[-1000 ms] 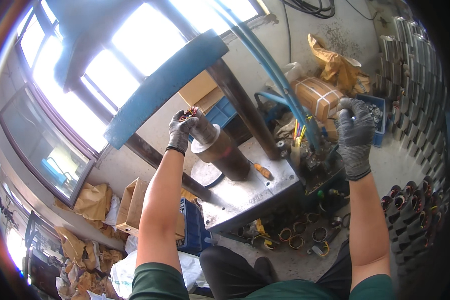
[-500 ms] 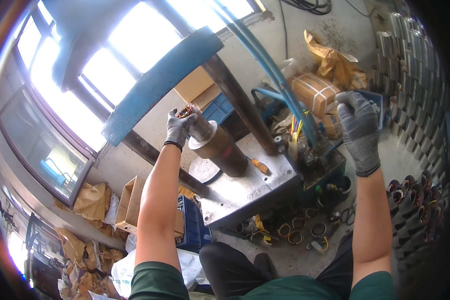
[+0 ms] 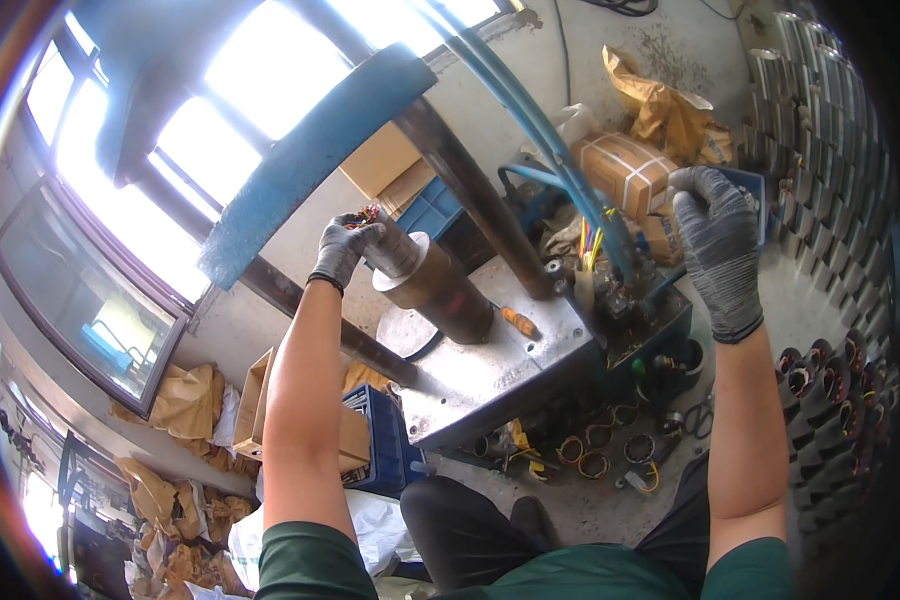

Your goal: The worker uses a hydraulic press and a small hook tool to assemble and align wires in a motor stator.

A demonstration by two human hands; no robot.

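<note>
My left hand (image 3: 340,250), in a grey knit glove, has its fingers curled around the upper end of a wound motor stator (image 3: 394,254). Coloured wires and windings stick out at the stator's top. Below, the stator meets a thick brown metal cylinder (image 3: 448,300), which stands on the steel bed of a blue press (image 3: 490,375). My right hand (image 3: 718,250), gloved the same way, is raised at the right beside the press's hoses and valve block. Its fingers are bent inward; whatever they may hold is hidden.
An orange-handled tool (image 3: 518,321) lies on the bed beside the cylinder. Dark press columns (image 3: 475,195) flank the work, with a blue beam (image 3: 315,165) above. Stators (image 3: 593,464) lie on the floor below. Stacked metal cores (image 3: 820,150) line the right; a blue crate (image 3: 395,455) sits left.
My left hand has shifted slightly left at the stator's top. The whole view has moved a little; my right hand keeps nearly the same place and pose.
</note>
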